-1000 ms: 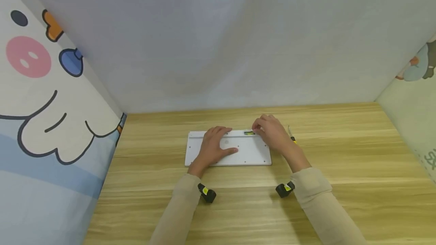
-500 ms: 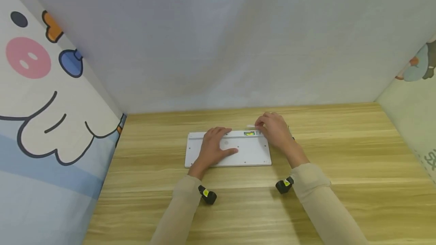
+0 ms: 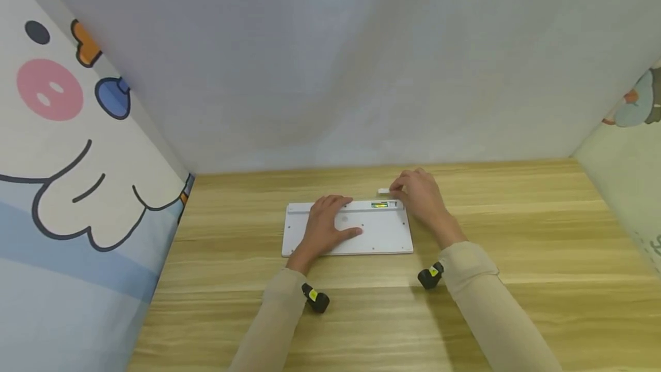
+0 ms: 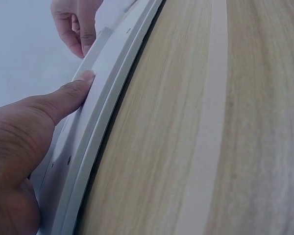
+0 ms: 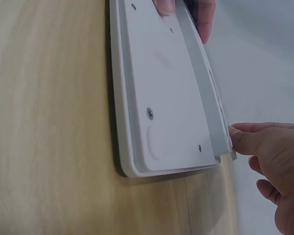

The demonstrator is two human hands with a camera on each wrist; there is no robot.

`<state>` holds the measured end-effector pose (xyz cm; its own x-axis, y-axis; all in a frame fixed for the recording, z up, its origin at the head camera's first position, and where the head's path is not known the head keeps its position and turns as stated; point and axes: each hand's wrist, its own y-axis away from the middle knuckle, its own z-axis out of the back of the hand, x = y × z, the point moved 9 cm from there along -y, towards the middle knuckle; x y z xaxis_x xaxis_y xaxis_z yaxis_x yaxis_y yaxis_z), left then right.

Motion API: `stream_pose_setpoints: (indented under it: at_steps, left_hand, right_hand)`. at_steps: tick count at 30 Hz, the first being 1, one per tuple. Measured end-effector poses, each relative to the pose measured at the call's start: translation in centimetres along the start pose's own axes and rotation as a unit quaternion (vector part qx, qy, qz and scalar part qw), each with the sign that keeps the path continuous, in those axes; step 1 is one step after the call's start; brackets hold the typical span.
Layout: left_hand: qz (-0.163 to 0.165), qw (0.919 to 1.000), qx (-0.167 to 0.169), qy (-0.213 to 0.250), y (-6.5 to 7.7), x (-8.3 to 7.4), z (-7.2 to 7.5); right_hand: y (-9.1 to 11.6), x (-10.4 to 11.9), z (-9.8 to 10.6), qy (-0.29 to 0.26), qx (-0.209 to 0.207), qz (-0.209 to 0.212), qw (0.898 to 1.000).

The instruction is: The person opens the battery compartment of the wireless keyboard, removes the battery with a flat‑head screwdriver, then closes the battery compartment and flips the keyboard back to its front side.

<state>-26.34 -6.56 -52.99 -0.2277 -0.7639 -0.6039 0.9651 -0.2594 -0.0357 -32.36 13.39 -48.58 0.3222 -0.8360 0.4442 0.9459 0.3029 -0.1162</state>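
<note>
A white keyboard (image 3: pixel 384 239) lies underside up, its screws showing in the right wrist view. Across its back rests my left hand (image 3: pixel 325 225), the thumb (image 4: pixel 73 95) stretched out on the white surface and the fingers reaching to the far edge. Near the far right corner, a yellow-green battery (image 3: pixel 379 205) shows in an uncovered slot of the raised strip. Just beyond that slot, my right hand (image 3: pixel 422 197) pinches a small white battery cover (image 3: pixel 384 191) between thumb and fingers; the fingers hide part of it.
The keyboard lies on a wood-grain table (image 3: pixel 361 326) that ends at a pale curtain (image 3: pixel 310 102) behind. A cartoon-printed cloth (image 3: pixel 67 148) hangs at the left. Black wrist cameras (image 3: pixel 316 299) stick out from both sleeves.
My right hand has moved off the keyboard's far edge, slightly away and to the right, with the white cover now showing in its fingers. The screwdriver behind it has gone from sight. My left hand stays.
</note>
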Motion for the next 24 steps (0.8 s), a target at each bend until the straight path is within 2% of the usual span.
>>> stream_pose_setpoints:
  at_steps: [8,24]
  left_hand:
    - [0.000,0.9999,-0.005,0.014,-0.1,0.3,-0.2]
    - [-0.005,0.9999,-0.011,0.005,-0.2,0.2,0.0]
  right_hand:
    - [-0.7,0.2,-0.3,0.003,0.009,-0.001,1.000]
    - [-1.6,-0.1,-0.9,0.033,0.030,-0.010,0.999]
